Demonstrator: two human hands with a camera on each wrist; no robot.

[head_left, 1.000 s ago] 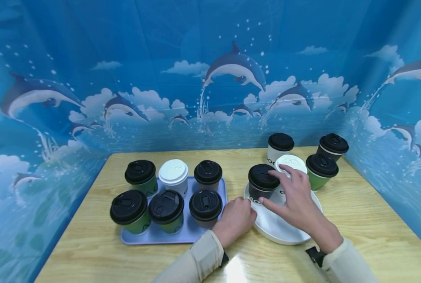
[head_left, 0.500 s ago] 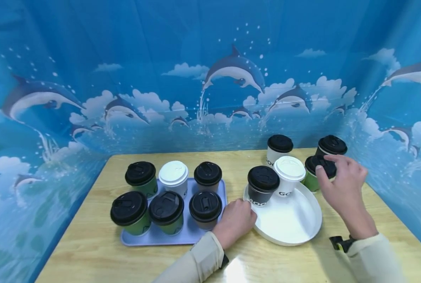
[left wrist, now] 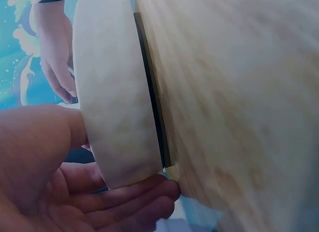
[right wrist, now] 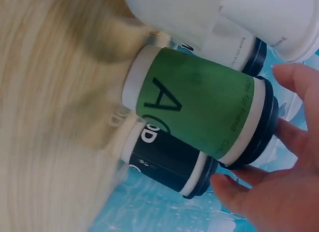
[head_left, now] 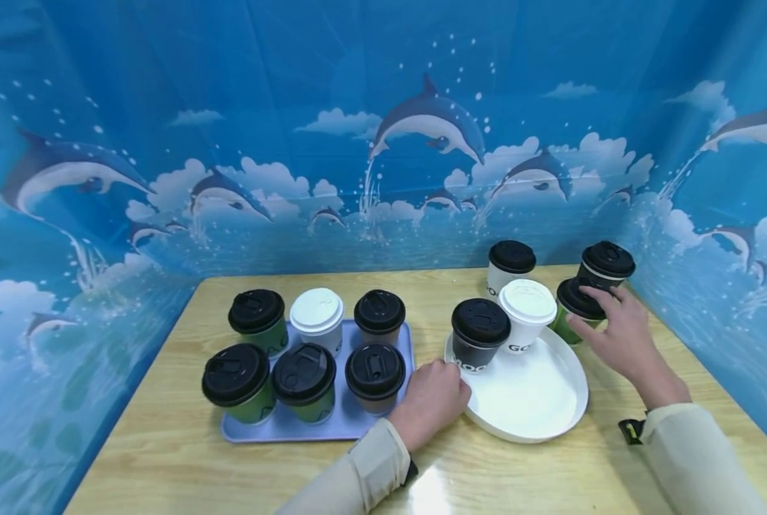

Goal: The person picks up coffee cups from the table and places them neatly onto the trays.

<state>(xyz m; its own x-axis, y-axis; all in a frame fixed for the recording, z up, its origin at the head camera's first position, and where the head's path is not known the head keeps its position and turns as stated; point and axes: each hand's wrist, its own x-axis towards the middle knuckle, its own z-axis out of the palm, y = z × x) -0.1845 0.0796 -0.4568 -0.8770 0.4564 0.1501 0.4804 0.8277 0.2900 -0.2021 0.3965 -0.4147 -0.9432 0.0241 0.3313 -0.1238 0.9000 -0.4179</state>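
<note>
My left hand pinches the near-left rim of a round white tray, with fingers beneath its edge in the left wrist view. On that tray stand a dark paper cup with a black lid and a white lidded cup. Right of them, my right hand holds a green paper cup by its black lid, fingers spread around the lid. Behind it are a black cup and, further left, a white cup with a black lid.
On the left, a lilac rectangular tray bears several lidded cups, among them a white one and green ones. A blue dolphin-print curtain rises behind the wooden table and at both sides.
My right hand has gone from beside the dark cup on the white tray rightwards to the green cup and taken hold of its lid. The green cup has shifted slightly left. My left hand stays put.
</note>
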